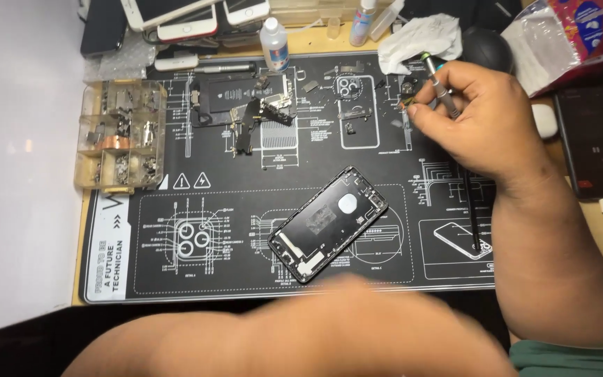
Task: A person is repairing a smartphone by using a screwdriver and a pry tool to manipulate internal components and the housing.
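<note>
The right hand was closed around a slim screwdriver, pinched between thumb and fingers near its lower end, with the tip down among tiny loose parts at the far right of the black mat. The tool looked light and stiff, with a smooth metal shaft likely to slip, so a hold low on the shaft seemed the steadiest. The parts under it were too small to identify; they would probably scatter at a nudge.

The left forearm lay blurred across the near edge, and the left hand itself was out of view, so its grip could not be told.

A gutted phone shell lay open side up near the middle of the mat, well apart from the right hand. It appeared thin, rigid and light, best taken by its long edges rather than by the delicate inner fittings.

A clear parts box sat at the mat's left edge, a small bottle stood at the far side, and a crumpled tissue lay just beyond the screwdriver.
</note>
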